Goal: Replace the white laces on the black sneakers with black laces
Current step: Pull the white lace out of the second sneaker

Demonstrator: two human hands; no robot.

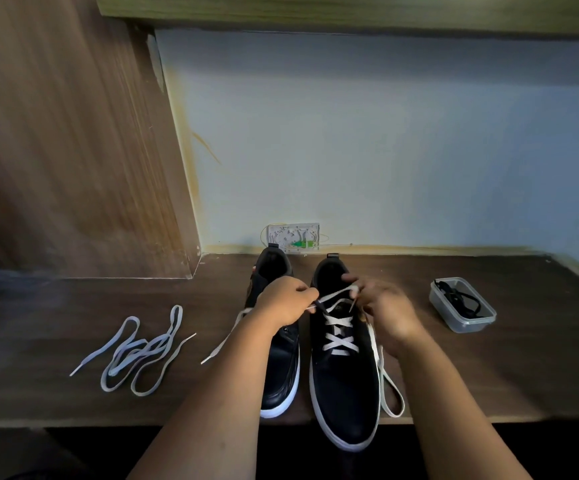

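White lace, partly threaded in the right sneaker, is worked by both hands above the shoe's upper eyelets. Left hand: fingers curled, pinching a strand of that lace near the tongue; the strand's free end trails left across the left sneaker and onto the table. Right hand: fingers curled, pinching the other strand at the top of the lacing; a long loop of the same lace hangs down the shoe's right side and lies on the table near the front edge. Lower eyelets of the right sneaker carry two white crossings; upper eyelets are unlaced. Left sneaker: black with white sole, no lace visible in its eyelets, standing just beside the right one, partly hidden by the left forearm. Both shoes point toe toward the person, heels toward the wall; the right toe overhangs the table edge. Loose lace: white, in a slack tangle on the table, well to the left of the shoes. Tub: clear plastic, open, on the table to the right of the shoes, holding the black laces. Socket plate: white, on the wall behind the heels. Wooden panel at the left.
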